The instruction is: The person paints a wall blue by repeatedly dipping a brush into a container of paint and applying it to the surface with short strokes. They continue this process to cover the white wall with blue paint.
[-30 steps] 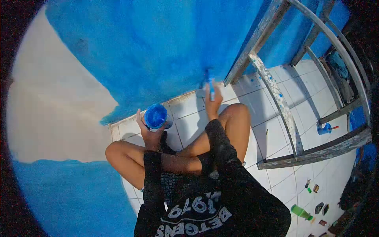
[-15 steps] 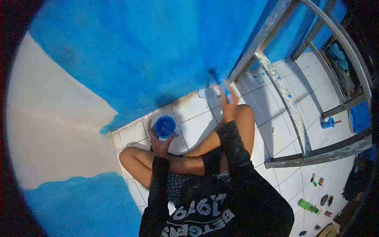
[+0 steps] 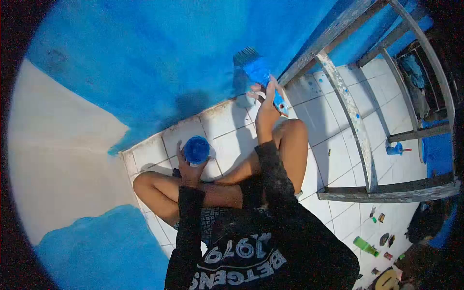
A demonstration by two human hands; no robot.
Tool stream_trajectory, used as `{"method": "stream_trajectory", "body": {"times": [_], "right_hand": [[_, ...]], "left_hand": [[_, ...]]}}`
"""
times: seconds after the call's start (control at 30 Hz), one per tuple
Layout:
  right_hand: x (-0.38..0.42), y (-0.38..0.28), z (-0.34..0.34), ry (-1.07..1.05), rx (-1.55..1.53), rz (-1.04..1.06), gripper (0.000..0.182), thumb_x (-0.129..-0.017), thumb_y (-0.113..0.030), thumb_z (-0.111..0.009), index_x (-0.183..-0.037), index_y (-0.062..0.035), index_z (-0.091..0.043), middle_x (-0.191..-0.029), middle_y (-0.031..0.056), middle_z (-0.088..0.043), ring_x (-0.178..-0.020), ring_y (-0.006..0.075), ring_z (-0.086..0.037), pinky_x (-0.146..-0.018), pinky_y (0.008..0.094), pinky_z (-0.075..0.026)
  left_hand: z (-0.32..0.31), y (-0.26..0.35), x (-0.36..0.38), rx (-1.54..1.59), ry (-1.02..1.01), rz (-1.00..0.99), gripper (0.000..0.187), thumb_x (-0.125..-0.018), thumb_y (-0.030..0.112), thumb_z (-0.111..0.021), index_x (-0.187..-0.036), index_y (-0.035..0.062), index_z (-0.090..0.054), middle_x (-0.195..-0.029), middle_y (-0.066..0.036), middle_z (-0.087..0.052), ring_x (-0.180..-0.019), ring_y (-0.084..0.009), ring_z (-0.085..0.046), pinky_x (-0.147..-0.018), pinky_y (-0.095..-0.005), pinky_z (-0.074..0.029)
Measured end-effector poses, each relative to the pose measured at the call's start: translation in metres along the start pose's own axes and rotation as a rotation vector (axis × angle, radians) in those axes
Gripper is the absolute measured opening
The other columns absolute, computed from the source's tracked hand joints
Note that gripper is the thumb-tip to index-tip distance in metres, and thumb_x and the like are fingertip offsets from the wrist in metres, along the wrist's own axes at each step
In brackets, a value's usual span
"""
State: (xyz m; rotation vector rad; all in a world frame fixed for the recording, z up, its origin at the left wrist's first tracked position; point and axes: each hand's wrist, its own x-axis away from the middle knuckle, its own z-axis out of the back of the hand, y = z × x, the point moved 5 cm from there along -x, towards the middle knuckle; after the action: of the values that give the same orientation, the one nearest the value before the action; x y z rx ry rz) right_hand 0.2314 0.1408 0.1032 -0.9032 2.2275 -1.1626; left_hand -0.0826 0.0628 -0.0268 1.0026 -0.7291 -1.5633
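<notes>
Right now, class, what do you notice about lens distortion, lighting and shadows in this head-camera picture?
Head view: a fisheye lens bends the ladder rails and rings the picture in black; the paintbrush in the right hand throws a dark shadow on the blue wall; the left hand with its paint cup shadows the floor tiles; no strong glare.

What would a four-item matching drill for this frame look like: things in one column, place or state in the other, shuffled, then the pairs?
Things:
1. paintbrush
2. paint cup
3. green bottle
4. ladder

Places or states:
A. lying on the floor tiles at lower right
B. held in the right hand, bristles up against the blue wall
C. leaning by the wall, frame spattered with paint
D. held in the left hand, blue inside

Pairs: 1-B, 2-D, 3-A, 4-C
</notes>
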Motion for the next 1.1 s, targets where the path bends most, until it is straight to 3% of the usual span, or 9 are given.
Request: {"method": "stream_trajectory", "body": {"times": [0.1, 0.13, 0.23, 0.27, 0.37, 0.63, 0.7, 1.03, 1.1], "right_hand": [[0.009, 0.058, 0.026, 0.181, -0.009, -0.241, 0.04, -0.101, -0.025, -0.05, -0.13, 0.0022, -0.053, -0.105, 0.0139, -0.064, -0.081, 0.0196, -0.066, -0.069, 0.0354, -0.059], [0.013, 0.081, 0.034, 0.142, -0.037, -0.062, 0.038, -0.1, -0.03, -0.052, -0.12, 0.0018, -0.058, -0.097, 0.0125, -0.066, -0.077, 0.018, -0.065, -0.062, 0.0331, -0.056], [0.024, 0.113, 0.055, 0.29, 0.281, -0.102, 0.036, -0.098, -0.034, -0.054, -0.106, -0.0006, -0.063, -0.087, 0.0094, -0.066, -0.069, 0.016, -0.063, -0.055, 0.0304, -0.052], [0.034, 0.122, 0.061, 0.391, 0.056, -0.381, 0.034, -0.097, -0.037, -0.056, -0.093, -0.0033, -0.063, -0.077, 0.0062, -0.065, -0.059, 0.0146, -0.06, -0.049, 0.0288, -0.047], [0.021, 0.168, 0.092, 0.458, 0.165, -0.405, 0.032, -0.097, -0.035, -0.056, -0.09, -0.0038, -0.061, -0.074, 0.0064, -0.064, -0.054, 0.0144, -0.057, -0.048, 0.0291, -0.046], [0.027, -0.022, -0.048, 0.136, -0.069, -0.075, 0.031, -0.1, -0.03, -0.053, -0.095, -0.0003, -0.057, -0.076, 0.0086, -0.063, -0.054, 0.014, -0.054, -0.05, 0.0298, -0.047], [0.032, -0.029, -0.055, 0.11, -0.141, -0.042, 0.032, -0.1, -0.031, -0.052, -0.098, 0.0007, -0.057, -0.078, 0.0092, -0.064, -0.056, 0.0139, -0.054, -0.051, 0.0299, -0.047], [0.049, 0.147, 0.063, 0.227, 0.031, -0.362, 0.036, -0.097, -0.038, -0.056, -0.098, -0.003, -0.067, -0.08, 0.0037, -0.066, -0.066, 0.0114, -0.059, -0.055, 0.0244, -0.043], [0.039, 0.176, 0.09, 0.396, 0.32, -0.304, 0.032, -0.097, -0.03, -0.058, -0.089, -0.0007, -0.067, -0.076, 0.0065, -0.068, -0.061, 0.0127, -0.061, -0.054, 0.0284, -0.048]], "left_hand": [[0.0, 0.008, 0.001, 0.177, 0.099, 0.107, 0.115, -0.059, 0.016, -0.092, -0.148, 0.0081, -0.02, -0.128, -0.017, -0.054, -0.112, -0.028, -0.059, -0.099, -0.039, -0.048], [-0.001, 0.019, -0.005, 0.181, 0.098, 0.096, 0.115, -0.059, 0.016, -0.092, -0.148, 0.0081, -0.02, -0.128, -0.017, -0.054, -0.112, -0.028, -0.059, -0.099, -0.039, -0.048], [0.001, 0.023, -0.007, 0.108, 0.089, 0.112, 0.114, -0.059, 0.015, -0.092, -0.148, 0.0077, -0.02, -0.127, -0.018, -0.055, -0.112, -0.0285, -0.059, -0.098, -0.0393, -0.048], [-0.003, 0.007, -0.008, 0.172, 0.071, 0.137, 0.114, -0.059, 0.014, -0.092, -0.148, 0.0076, -0.02, -0.126, -0.018, -0.056, -0.112, -0.0283, -0.059, -0.098, -0.0393, -0.048], [0.0, 0.035, -0.004, 0.097, 0.053, 0.104, 0.113, -0.059, 0.014, -0.092, -0.147, 0.0075, -0.021, -0.125, -0.018, -0.057, -0.113, -0.0281, -0.059, -0.098, -0.039, -0.048], [-0.005, 0.036, -0.004, -0.028, 0.053, 0.099, 0.108, -0.063, 0.019, -0.09, -0.147, 0.007, -0.024, -0.126, -0.019, -0.057, -0.113, -0.0291, -0.059, -0.099, -0.0376, -0.048], [-0.009, 0.006, 0.0, 0.211, 0.055, 0.151, 0.107, -0.062, 0.022, -0.09, -0.146, 0.0062, -0.026, -0.126, -0.019, -0.057, -0.113, -0.0296, -0.059, -0.099, -0.0384, -0.047], [-0.002, 0.032, -0.003, -0.033, 0.067, 0.102, 0.109, -0.061, 0.027, -0.091, -0.147, 0.0063, -0.027, -0.124, -0.019, -0.058, -0.112, -0.031, -0.06, -0.097, -0.0399, -0.049], [0.0, 0.042, -0.004, -0.045, 0.073, 0.083, 0.109, -0.061, 0.027, -0.091, -0.146, 0.0061, -0.027, -0.124, -0.019, -0.059, -0.112, -0.031, -0.06, -0.097, -0.0398, -0.049]]}}
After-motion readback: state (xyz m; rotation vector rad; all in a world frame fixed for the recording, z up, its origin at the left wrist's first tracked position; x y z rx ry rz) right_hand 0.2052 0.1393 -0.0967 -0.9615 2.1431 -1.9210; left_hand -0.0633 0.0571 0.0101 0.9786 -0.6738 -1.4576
